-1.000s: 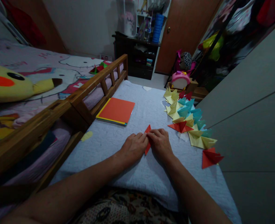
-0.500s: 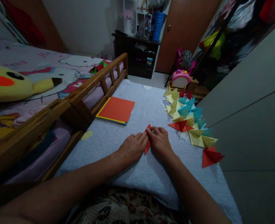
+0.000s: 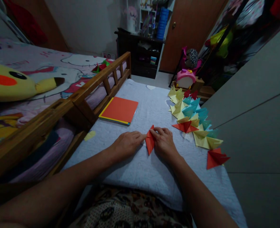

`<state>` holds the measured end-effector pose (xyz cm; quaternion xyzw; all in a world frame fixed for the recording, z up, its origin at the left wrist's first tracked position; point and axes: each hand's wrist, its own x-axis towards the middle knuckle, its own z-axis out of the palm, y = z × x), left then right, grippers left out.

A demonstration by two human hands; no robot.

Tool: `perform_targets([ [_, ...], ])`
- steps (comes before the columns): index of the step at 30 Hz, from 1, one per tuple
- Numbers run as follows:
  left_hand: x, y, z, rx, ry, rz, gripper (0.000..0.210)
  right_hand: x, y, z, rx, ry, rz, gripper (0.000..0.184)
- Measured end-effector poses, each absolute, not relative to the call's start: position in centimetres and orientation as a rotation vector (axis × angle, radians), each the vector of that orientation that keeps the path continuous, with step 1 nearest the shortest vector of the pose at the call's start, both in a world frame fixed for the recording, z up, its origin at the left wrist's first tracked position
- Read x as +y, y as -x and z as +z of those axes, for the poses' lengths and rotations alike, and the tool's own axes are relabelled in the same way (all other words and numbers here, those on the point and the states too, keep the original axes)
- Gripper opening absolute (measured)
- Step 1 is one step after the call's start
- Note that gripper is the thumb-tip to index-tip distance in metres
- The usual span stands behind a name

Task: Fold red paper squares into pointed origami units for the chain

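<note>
A red paper [image 3: 150, 144], folded into a narrow diamond with creases across it, lies flat on the pale bed sheet [image 3: 120, 177] in front of me. From the left, my left hand [image 3: 128, 143] reaches in with fingers stretched out, their tips touching the paper's left edge. My right hand [image 3: 165, 142] is closed at the paper's right side, thumb and forefinger pressed on its upper part; part of that edge is hidden under the fingers. Up and to the left lies a stack of square coloured paper [image 3: 120, 109], orange-red on top with a yellow edge below.
Folded yellow paper pieces [image 3: 205, 139], blue ones [image 3: 191, 109] and red ones [image 3: 216, 158] line the right side. A wooden bed rail [image 3: 92, 80] runs along the left, with a yellow plush toy [image 3: 9, 84] behind it. A pale cabinet [image 3: 258, 126] stands at the right.
My left hand has drawn back leftward from the paper's middle, and more of the red diamond shows. The right hand keeps its place at the right edge.
</note>
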<state>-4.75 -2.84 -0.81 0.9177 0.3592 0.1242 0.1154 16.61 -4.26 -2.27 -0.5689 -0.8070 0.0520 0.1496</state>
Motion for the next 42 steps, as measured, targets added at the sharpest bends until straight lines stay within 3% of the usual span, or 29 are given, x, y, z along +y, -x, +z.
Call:
perform_targets([
  [7, -2.1, 3.0, -2.1, 0.763, -2.965, 0.487, 0.037, -4.9, -16.5, -1.5, -2.303, 1.636, 0.177, 0.036],
  [30, -2.6, 2.7, -3.4, 0.79, -3.006, 0.442, 0.029, -4.1, -16.3, -2.0, -2.299, 1.887, 0.109, 0.052],
  [35, -2.5, 2.7, -3.2, 0.782, -2.994, 0.436, 0.029, -4.2, -16.9, -2.2, -2.222, 1.793, 0.138, 0.052],
  [42, -2.5, 2.8, -2.8, 0.795, -2.941, 0.432, 0.03, -5.9, -18.5, -1.7, -2.217, 1.451, 0.159, 0.038],
])
